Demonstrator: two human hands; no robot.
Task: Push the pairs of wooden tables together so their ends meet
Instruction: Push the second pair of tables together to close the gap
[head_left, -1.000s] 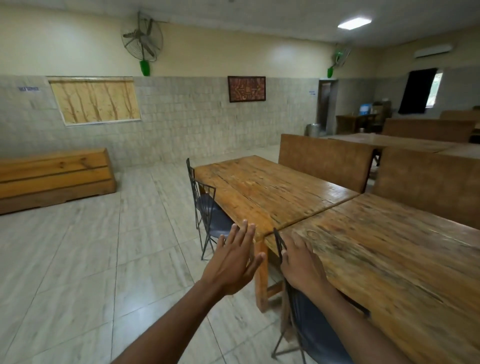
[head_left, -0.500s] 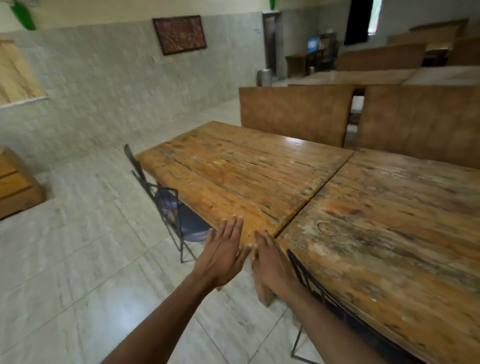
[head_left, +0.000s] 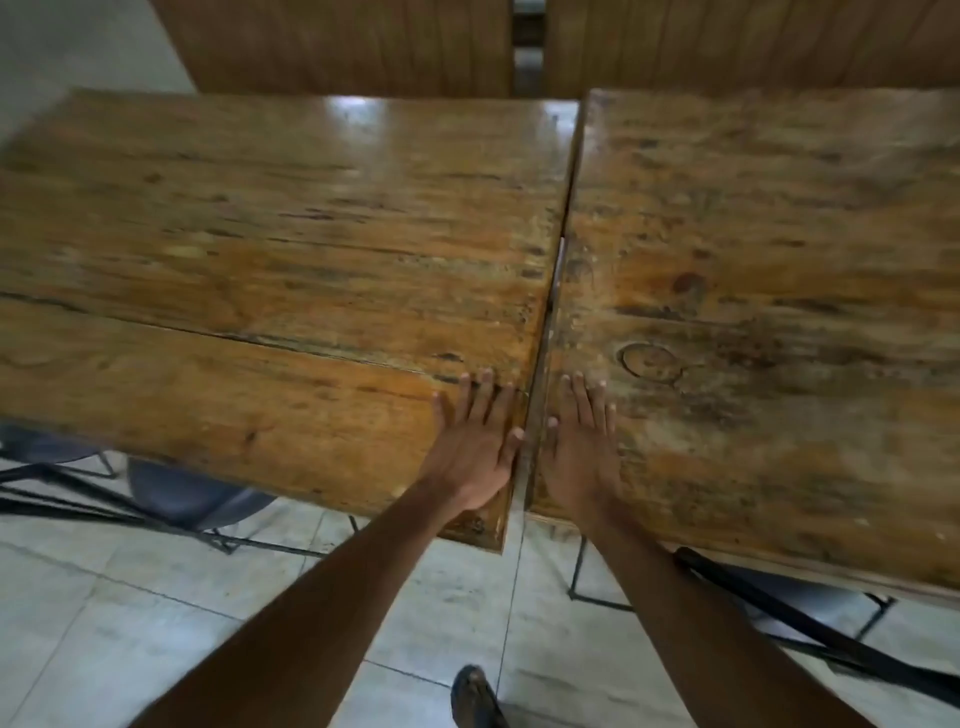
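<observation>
Wooden tables nearly abut | hands flat, flanking seam

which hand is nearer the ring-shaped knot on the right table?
Right. The right hand lies flat on the right table, its fingertips just left of and below the ring-shaped knot. The left hand rests on the left table, across the seam.

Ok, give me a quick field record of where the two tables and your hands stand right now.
left table: end beside the right table, thin gap visible along the near part of the seam
right table: near edge sits further from the camera than the left table's
left hand: flat on left table, by the seam
right hand: flat on right table, by the seam
chairs: tucked under both tables
</observation>
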